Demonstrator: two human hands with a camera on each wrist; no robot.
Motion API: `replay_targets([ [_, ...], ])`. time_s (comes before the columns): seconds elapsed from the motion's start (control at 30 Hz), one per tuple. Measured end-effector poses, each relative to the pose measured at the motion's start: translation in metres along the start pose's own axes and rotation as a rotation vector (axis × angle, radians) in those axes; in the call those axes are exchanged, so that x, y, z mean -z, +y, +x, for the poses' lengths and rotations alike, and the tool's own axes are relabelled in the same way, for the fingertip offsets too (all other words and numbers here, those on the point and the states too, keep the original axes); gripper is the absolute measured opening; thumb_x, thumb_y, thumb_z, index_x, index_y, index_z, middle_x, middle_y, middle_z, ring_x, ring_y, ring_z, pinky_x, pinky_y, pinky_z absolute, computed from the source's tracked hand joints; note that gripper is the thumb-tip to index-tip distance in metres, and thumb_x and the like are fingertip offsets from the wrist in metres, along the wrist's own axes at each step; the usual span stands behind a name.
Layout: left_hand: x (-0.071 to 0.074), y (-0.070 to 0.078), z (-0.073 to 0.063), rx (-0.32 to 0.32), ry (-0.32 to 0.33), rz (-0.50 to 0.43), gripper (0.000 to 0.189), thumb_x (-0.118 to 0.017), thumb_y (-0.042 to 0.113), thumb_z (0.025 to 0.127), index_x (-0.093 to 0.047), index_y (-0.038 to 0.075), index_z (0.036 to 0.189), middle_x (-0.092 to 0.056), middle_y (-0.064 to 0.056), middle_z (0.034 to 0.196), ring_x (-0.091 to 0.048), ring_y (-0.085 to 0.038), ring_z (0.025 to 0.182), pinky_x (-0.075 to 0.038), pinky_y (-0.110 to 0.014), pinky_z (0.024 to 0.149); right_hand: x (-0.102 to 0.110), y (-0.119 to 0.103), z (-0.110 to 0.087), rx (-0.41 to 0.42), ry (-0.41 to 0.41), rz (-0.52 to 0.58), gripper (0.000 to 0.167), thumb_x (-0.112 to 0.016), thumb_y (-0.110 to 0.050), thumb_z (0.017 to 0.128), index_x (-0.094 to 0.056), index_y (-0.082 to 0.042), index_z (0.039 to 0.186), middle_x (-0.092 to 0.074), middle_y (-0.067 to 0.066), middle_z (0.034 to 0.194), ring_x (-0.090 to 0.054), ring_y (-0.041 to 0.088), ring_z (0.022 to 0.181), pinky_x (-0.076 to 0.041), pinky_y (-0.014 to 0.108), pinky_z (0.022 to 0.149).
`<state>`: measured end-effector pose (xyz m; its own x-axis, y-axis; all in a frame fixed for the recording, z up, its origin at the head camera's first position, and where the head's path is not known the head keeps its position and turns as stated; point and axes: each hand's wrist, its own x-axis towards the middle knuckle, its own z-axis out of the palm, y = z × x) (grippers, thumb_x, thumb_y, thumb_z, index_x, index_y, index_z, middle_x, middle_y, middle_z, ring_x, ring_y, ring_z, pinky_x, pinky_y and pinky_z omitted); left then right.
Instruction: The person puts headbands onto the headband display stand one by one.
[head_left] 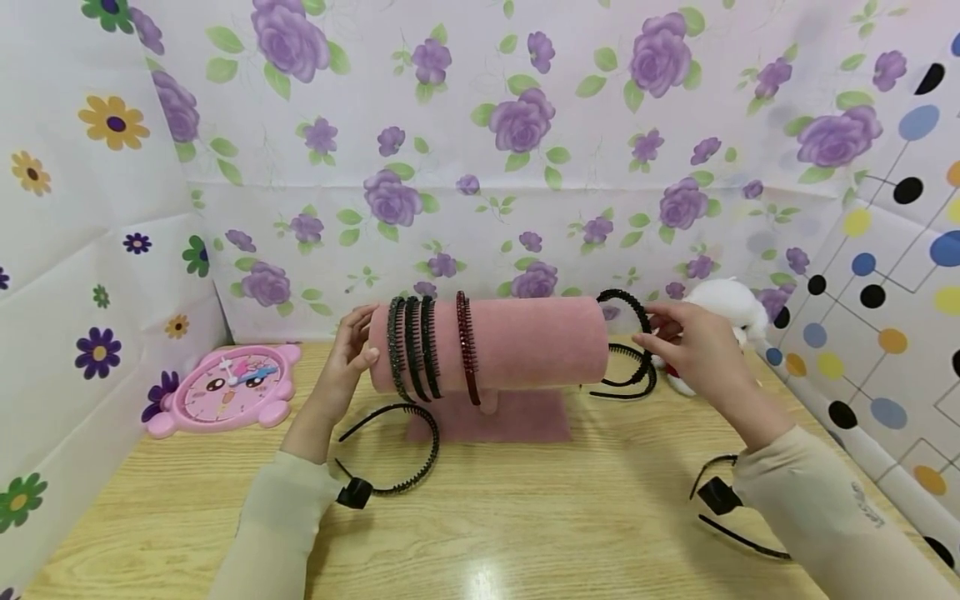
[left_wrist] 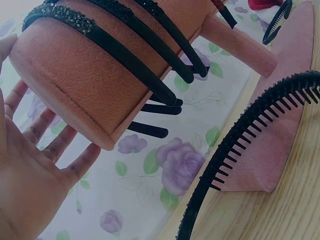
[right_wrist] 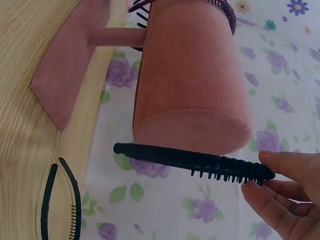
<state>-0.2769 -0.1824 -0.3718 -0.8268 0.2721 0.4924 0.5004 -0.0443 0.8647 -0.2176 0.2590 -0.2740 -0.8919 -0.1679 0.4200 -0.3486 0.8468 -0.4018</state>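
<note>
A pink padded roll [head_left: 540, 337] on a pink stand [head_left: 532, 417] carries three dark headbands [head_left: 412, 346] at its left part and a red headband [head_left: 467, 346] nearer its middle. My left hand [head_left: 347, 354] supports the roll's left end, fingers behind it and thumb at the front edge. In the left wrist view its fingers [left_wrist: 82, 162] lie extended along the roll. My right hand [head_left: 693, 337] pinches a black toothed headband [right_wrist: 200, 162] between thumb and fingers, just off the roll's right end. The band's open ends point down in the head view.
Another black headband [head_left: 656, 382] lies on the table behind the held one. In front of the stand is a toothed headband [head_left: 431, 454], and one more [head_left: 742, 546] is by the right forearm. A pink clock [head_left: 236, 387] sits left; a white plush toy [head_left: 723, 304] stands right.
</note>
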Motion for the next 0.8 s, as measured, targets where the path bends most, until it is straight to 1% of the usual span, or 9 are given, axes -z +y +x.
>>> replay_targets([
  [0.23, 0.001, -0.002, -0.001, -0.004, 0.001, 0.007, 0.057, -0.044, 0.015, 0.096, -0.023, 0.017, 0.150, -0.035, 0.007, 0.145, -0.039, -0.011, 0.129, -0.042, -0.019, 0.095, -0.011, -0.014, 0.007, 0.017, -0.028, -0.043, 0.044, -0.064, -0.020, 0.092, -0.057, 0.005, 0.127, -0.065, 0.021, 0.102, -0.067, 0.033, 0.087, -0.054, 0.047, 0.075],
  [0.4, 0.001, -0.003, -0.001, -0.009, -0.007, 0.003, 0.057, -0.044, 0.015, 0.096, -0.023, 0.016, 0.150, -0.034, 0.007, 0.146, -0.038, -0.010, 0.130, -0.042, -0.019, 0.096, -0.016, -0.018, 0.010, 0.019, -0.037, -0.031, 0.044, -0.063, -0.020, 0.093, -0.056, 0.005, 0.128, -0.065, 0.021, 0.103, -0.067, 0.033, 0.088, -0.054, 0.047, 0.075],
  [0.6, 0.000, -0.002, 0.000, -0.008, -0.003, 0.003, 0.058, -0.045, 0.016, 0.096, -0.024, 0.017, 0.150, -0.034, 0.007, 0.145, -0.038, -0.010, 0.130, -0.041, -0.019, 0.097, -0.017, -0.022, 0.012, 0.021, -0.040, -0.029, 0.044, -0.063, -0.022, 0.093, -0.056, 0.005, 0.128, -0.065, 0.021, 0.105, -0.067, 0.033, 0.089, -0.054, 0.046, 0.076],
  [0.8, 0.000, -0.002, 0.001, -0.011, -0.003, 0.005, 0.058, -0.045, 0.017, 0.096, -0.024, 0.018, 0.150, -0.034, 0.007, 0.145, -0.037, -0.011, 0.130, -0.041, -0.019, 0.096, -0.017, -0.025, 0.013, 0.029, -0.038, -0.019, 0.046, -0.065, -0.022, 0.092, -0.056, 0.006, 0.127, -0.065, 0.021, 0.105, -0.067, 0.033, 0.088, -0.054, 0.046, 0.075],
])
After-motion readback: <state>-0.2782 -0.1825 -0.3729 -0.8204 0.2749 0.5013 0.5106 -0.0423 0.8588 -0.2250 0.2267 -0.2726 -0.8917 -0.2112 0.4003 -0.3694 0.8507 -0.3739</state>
